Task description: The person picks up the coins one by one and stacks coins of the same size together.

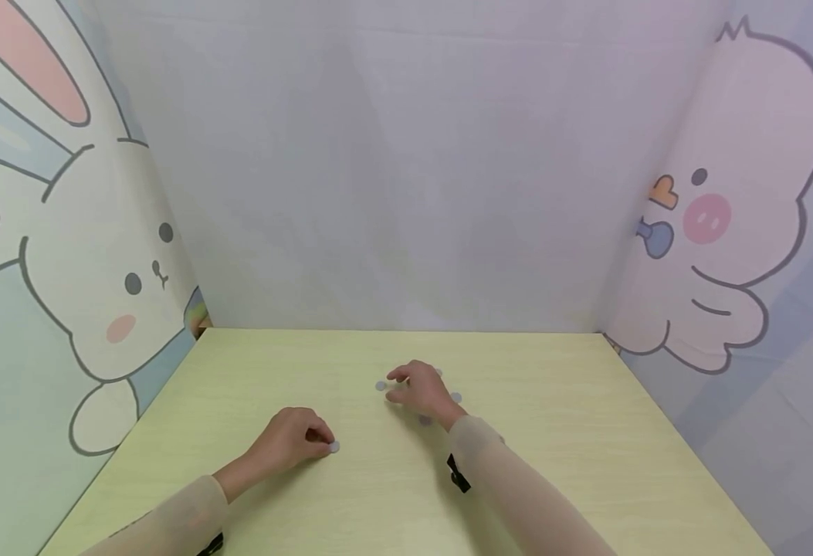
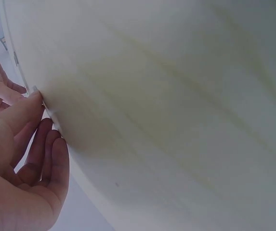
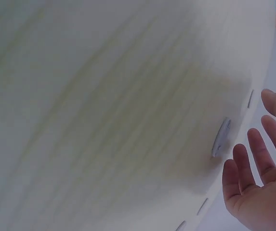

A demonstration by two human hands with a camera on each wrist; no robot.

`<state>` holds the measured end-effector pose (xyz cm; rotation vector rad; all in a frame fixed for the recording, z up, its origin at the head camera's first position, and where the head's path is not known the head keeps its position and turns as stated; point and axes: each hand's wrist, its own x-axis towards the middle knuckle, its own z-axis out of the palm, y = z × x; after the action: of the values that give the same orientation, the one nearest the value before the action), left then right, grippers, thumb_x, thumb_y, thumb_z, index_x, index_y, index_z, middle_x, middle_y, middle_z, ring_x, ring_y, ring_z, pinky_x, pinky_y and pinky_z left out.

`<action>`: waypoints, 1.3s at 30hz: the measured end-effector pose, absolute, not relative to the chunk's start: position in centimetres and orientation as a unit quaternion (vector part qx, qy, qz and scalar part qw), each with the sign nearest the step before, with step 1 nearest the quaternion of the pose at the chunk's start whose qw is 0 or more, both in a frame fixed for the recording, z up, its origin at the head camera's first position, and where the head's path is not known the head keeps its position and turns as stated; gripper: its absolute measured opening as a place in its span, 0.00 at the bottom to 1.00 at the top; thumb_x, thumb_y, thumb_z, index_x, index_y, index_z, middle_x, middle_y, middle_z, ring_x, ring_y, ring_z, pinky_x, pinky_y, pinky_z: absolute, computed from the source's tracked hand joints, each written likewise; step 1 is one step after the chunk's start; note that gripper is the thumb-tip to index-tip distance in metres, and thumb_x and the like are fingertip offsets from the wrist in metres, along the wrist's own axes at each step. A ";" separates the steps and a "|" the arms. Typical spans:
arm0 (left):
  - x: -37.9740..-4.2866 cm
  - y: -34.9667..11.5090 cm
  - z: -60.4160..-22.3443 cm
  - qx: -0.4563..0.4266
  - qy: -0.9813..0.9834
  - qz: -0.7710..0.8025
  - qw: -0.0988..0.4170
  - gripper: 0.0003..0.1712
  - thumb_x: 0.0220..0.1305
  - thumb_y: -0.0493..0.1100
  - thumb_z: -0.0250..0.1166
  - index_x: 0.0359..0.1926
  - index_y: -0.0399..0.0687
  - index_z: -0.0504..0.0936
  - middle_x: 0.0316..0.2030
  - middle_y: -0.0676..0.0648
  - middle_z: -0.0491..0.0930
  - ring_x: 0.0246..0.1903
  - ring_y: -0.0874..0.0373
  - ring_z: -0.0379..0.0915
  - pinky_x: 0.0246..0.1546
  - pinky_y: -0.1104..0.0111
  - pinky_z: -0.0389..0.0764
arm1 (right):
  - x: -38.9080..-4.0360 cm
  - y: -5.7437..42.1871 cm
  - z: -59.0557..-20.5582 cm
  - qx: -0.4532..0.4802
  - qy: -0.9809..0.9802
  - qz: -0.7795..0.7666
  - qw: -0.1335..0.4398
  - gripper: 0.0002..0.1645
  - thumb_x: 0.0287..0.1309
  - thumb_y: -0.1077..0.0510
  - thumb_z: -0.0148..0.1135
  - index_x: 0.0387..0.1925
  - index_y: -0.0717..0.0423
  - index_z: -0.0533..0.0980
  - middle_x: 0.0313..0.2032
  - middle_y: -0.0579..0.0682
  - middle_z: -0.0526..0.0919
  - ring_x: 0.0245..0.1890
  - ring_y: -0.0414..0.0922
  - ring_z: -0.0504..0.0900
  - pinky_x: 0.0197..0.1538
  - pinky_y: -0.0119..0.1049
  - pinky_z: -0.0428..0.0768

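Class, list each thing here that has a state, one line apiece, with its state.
Left hand: pinching
Pinched disc: held; whether it touches the tabletop is unclear
Right hand: relaxed, gripping nothing visible
Loose discs: lying flat, spaced apart
Backdrop: hanging behind the tabletop

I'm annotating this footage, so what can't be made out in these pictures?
- Head view: part of the small gray disc at the left hand, covered by that hand.
- Head view: part of the farthest disc, behind the right hand.
- Head view: the rest of the left sleeve, cut off by the bottom edge.
- Head view: any disc markings, too small.
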<state>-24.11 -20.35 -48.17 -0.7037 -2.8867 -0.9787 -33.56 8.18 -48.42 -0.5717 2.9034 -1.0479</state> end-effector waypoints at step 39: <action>-24.1 -20.3 -48.1 -0.219 -0.925 -0.310 0.004 0.04 0.59 0.45 0.82 0.34 0.57 0.93 0.31 0.62 0.84 0.32 0.67 0.75 0.35 0.71 0.76 | -34.5 6.4 -49.0 -0.144 0.946 -0.289 -0.008 0.10 0.64 0.49 0.76 0.45 0.43 0.92 0.42 0.49 0.81 0.44 0.47 0.79 0.50 0.47 0.79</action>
<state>-24.05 -20.30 -48.09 -0.6854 -2.8993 -0.9703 -34.48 6.43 -49.03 -0.4557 2.9892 -0.9120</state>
